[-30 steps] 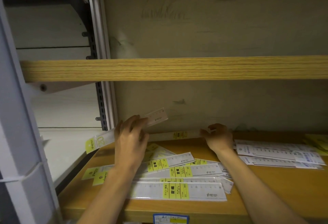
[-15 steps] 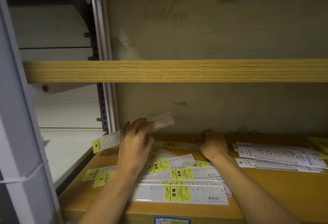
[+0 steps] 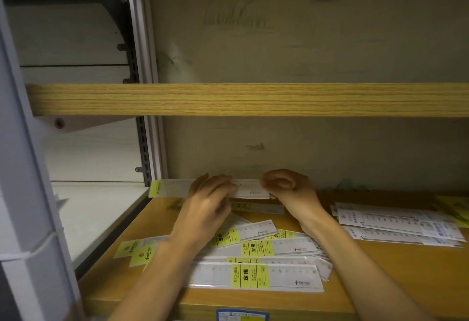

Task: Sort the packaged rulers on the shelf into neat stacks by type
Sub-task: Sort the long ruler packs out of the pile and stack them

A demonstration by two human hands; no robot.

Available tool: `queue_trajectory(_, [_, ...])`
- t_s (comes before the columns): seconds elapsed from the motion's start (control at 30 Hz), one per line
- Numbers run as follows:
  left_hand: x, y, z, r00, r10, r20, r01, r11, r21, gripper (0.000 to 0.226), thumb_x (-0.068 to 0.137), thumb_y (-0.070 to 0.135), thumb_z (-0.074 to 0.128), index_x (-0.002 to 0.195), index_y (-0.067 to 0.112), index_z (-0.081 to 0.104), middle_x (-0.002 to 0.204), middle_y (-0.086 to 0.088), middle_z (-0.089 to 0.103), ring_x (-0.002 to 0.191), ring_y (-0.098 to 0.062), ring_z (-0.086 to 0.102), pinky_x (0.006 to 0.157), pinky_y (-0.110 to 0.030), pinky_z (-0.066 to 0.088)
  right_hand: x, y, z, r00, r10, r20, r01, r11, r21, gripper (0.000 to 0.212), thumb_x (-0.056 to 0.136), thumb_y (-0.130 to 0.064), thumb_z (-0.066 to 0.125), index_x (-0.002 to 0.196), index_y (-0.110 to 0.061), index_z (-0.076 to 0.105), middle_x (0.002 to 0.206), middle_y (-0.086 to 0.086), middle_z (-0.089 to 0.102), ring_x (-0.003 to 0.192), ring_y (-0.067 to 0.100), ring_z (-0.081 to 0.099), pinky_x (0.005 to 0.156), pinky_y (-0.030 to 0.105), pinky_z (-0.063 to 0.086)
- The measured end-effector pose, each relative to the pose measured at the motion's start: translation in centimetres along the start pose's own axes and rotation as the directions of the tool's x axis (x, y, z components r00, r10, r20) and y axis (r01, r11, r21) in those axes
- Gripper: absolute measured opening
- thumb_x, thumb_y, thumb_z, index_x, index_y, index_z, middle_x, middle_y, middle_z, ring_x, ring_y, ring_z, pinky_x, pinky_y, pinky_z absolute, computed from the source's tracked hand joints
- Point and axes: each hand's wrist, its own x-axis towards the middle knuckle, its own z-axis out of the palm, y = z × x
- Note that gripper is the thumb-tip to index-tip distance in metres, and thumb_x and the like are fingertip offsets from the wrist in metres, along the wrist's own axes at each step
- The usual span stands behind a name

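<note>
Clear plastic sleeves with yellow header cards cover the wooden shelf (image 3: 121,280), and one packaged ruler (image 3: 175,188) is held up off the board near the back wall (image 3: 304,158), its long axis running left to right, level with the shelf. Its yellow tab pokes out to the left past the left hand (image 3: 205,209), whose fingers lie over the middle of the pack and pinch it. The right hand (image 3: 291,188) is curled closed on the pack's right end, so both hands hold the same piece, one at each side. Just under it, flat against the back of the shelf, lies another ruler (image 3: 256,207), partly hidden by the hands; whether the held one matches it in type is too blurred to tell. Nearer the front edge sits a loose heap (image 3: 253,257) of yellow-labelled rulers, fanned and crooked, beneath both forearms. To the right, well apart, rests a white-carded stack (image 3: 396,224) of a different type. Setting the held pack down looks to turn on keeping it parallel to the back wall and lowering it straight; the upper shelf board (image 3: 253,99) overhead limits lifting room, and the metal upright (image 3: 157,143) at left is close to the tab end.
</note>
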Motion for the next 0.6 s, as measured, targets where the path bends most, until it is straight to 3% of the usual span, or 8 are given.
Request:
queue_trajectory(0.1, [0.1, -0.1, 0.1, 1.000, -0.001, -0.005, 0.001, 1.000, 0.004, 0.032, 0.076, 0.003, 0.075, 0.105, 0.016, 0.068, 0.117, 0.002, 0.065, 0.113, -0.013, 0.053, 0.105, -0.040, 0.038, 0.2, 0.3, 0.1, 0.999, 0.014, -0.037, -0.014, 1.000, 0.001, 0.007, 0.083, -0.003, 0.071, 0.090, -0.003, 0.072, 0.073, -0.002, 0.069, 0.056, -0.002, 0.060, 0.051, 0.012, 0.045])
queue_trajectory(0.2, [0.2, 0.0, 0.0, 0.997, -0.060, -0.043, 0.060, 0.998, 0.006, 0.028, 0.077, 0.003, 0.074, 0.102, 0.013, 0.068, 0.115, -0.001, 0.065, 0.108, -0.022, 0.058, 0.095, -0.040, 0.046, 0.7, 0.4, -0.2, 0.989, 0.030, -0.147, -0.028, 0.999, 0.017, 0.005, 0.086, -0.007, 0.070, 0.084, -0.012, 0.071, 0.071, -0.006, 0.067, 0.057, -0.004, 0.057, 0.051, 0.010, 0.043])
queue_trajectory(0.37, [-0.1, -0.5, -0.7, 0.959, -0.262, -0.106, 0.270, 0.961, 0.065, 0.021, 0.076, 0.001, 0.071, 0.094, 0.012, 0.066, 0.101, -0.006, 0.065, 0.088, -0.029, 0.061, 0.073, -0.042, 0.052, 2.0, 1.6, -1.6, 0.925, 0.052, -0.375, -0.044, 0.999, 0.031, 0.011, 0.085, -0.018, 0.073, 0.094, -0.019, 0.066, 0.088, -0.012, 0.062, 0.079, -0.002, 0.054, 0.079, 0.024, 0.043])
queue_trajectory(0.6, [-0.1, -0.2, -0.9, 0.942, -0.313, -0.119, 0.324, 0.941, 0.096, 0.023, 0.074, -0.001, 0.071, 0.090, 0.014, 0.064, 0.090, -0.005, 0.065, 0.078, -0.029, 0.062, 0.065, -0.039, 0.051, 2.6, 2.9, -1.2, 0.923, 0.173, -0.345, -0.181, 0.983, 0.009, 0.014, 0.083, -0.016, 0.075, 0.078, -0.020, 0.063, 0.083, -0.008, 0.063, 0.086, 0.015, 0.059, 0.093, 0.037, 0.049])
